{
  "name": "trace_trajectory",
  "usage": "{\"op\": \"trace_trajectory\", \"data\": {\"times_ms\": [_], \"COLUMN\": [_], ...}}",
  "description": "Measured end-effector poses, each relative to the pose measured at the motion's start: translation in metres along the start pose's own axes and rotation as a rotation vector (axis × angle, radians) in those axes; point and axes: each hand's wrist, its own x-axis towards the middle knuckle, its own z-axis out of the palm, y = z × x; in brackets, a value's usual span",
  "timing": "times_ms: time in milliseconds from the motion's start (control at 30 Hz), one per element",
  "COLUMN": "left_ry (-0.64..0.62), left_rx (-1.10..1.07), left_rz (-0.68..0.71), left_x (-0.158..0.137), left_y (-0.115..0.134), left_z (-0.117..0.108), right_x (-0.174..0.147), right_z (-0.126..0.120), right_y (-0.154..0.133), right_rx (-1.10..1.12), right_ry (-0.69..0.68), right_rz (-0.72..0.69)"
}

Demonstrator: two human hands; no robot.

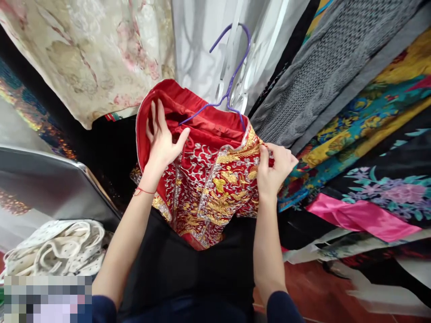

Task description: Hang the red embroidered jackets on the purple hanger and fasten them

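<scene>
In front of me is a red jacket (208, 188), thickly embroidered in gold and silver, with a plain red lining at its open top. A purple hanger (230, 83) sits in that opening, its hook pointing up. My left hand (163, 139) lies against the lining at the left side, fingers spread and thumb apart. At the right shoulder, my right hand (276, 168) pinches the jacket's embroidered edge between thumb and fingers. The lower part of the jacket rests near my lap.
A cream floral cloth (87, 49) hangs at the upper left. Grey knitwear (323, 58) and colourful garments hang along the right, with a pink satin band (363, 217) among them. White strips (247, 58) hang behind the hanger. A folded white dotted cloth (57, 249) lies lower left.
</scene>
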Motion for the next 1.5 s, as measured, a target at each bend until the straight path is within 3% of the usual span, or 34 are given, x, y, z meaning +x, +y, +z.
{"op": "trace_trajectory", "data": {"times_ms": [233,433,567,700,767,867,967,1033,1100,1167,1233,1300,1500], "left_ry": [0.004,0.080,0.100,0.095,0.100,0.122,0.063,-0.181,-0.554,-0.765,-0.737,-0.648,-0.683], "left_rx": [0.125,0.099,0.094,0.062,0.038,-0.043,-0.287,-0.489,-0.673,-0.781,-0.785,-0.728,-0.756], "left_rz": [-0.004,-0.032,-0.088,-0.133,-0.131,-0.122,-0.137,-0.170,-0.196,-0.230,-0.272,-0.313,-0.344], "left_x": [-0.008,-0.014,-0.016,-0.018,-0.025,-0.053,-0.100,-0.135,-0.167,-0.193,-0.211,-0.221,-0.222], "left_y": [-0.025,-0.017,-0.010,-0.003,0.004,0.026,0.061,0.088,0.114,0.136,0.152,0.158,0.133], "left_z": [-0.012,-0.024,-0.027,-0.027,-0.029,-0.038,-0.057,-0.068,-0.075,-0.074,-0.068,-0.062,-0.068], "right_x": [-0.006,-0.008,-0.003,0.009,0.012,0.001,-0.028,-0.053,-0.078,-0.099,-0.114,-0.124,-0.119], "right_z": [-0.029,-0.055,-0.085,-0.119,-0.132,-0.145,-0.154,-0.160,-0.169,-0.179,-0.188,-0.195,-0.200], "right_y": [0.017,0.022,0.022,0.011,-0.001,-0.026,-0.052,-0.066,-0.079,-0.090,-0.098,-0.104,-0.091], "right_rx": [-0.058,-0.197,-0.290,-0.354,-0.383,-0.369,-0.260,-0.097,0.125,0.342,0.506,0.612,0.871], "right_ry": [0.059,0.199,0.339,0.542,0.577,0.442,0.227,0.050,-0.121,-0.270,-0.417,-0.561,-0.899], "right_rz": [0.027,0.043,0.065,0.082,0.056,0.042,0.022,0.044,0.141,0.254,0.281,0.216,-0.085]}}
